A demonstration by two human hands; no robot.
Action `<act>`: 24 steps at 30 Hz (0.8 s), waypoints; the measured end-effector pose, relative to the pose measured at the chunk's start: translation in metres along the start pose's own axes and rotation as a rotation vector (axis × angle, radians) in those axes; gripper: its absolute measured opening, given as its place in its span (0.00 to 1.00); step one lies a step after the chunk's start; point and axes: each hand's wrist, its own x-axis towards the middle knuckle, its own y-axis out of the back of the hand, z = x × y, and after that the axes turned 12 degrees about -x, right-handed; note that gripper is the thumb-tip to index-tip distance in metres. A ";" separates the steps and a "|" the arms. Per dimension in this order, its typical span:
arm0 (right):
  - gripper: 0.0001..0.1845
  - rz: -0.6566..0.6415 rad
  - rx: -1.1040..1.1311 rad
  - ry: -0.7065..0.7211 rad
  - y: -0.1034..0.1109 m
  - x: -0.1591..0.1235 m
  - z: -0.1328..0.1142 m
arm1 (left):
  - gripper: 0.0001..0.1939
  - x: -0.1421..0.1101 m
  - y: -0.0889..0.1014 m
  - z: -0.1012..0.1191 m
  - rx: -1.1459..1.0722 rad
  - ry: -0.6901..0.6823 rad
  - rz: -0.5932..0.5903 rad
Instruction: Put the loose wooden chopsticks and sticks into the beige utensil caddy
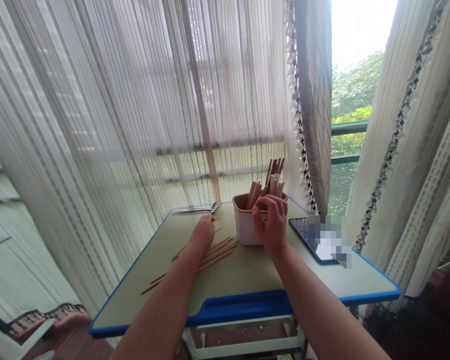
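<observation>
The left hand (203,233) is over thin, brown wooden sticks (219,253) on the pale-green, blue-edged worktop (243,272). The right hand (273,220) touches a white, brown-lined box (246,227). I can't tell if either's fingers are together.

The left forearm (168,295) and right forearm (318,300) are bare and smooth, tapering toward narrower wrists (279,251); the left hand (203,233) and right hand (273,224) are bare too.

Chopsticks (220,252) are lying beside the left hand (203,232); a container (245,227) is standing just beyond the right hand (273,220).
</observation>
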 end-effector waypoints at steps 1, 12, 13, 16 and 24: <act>0.12 0.001 -0.004 0.001 0.001 0.000 0.000 | 0.14 0.001 0.000 0.000 -0.019 -0.021 0.026; 0.09 -0.002 -0.021 -0.015 0.002 0.001 0.002 | 0.22 -0.002 0.001 -0.004 -0.009 -0.111 -0.012; 0.09 0.003 -0.023 -0.014 0.002 0.001 0.002 | 0.22 -0.002 0.002 -0.004 -0.002 -0.104 0.008; 0.08 0.014 -0.023 -0.016 0.002 0.000 0.002 | 0.21 0.000 0.002 -0.005 0.007 -0.127 0.094; 0.10 -0.013 0.027 0.098 0.002 -0.002 -0.002 | 0.16 -0.002 0.001 -0.003 -0.163 -0.397 0.209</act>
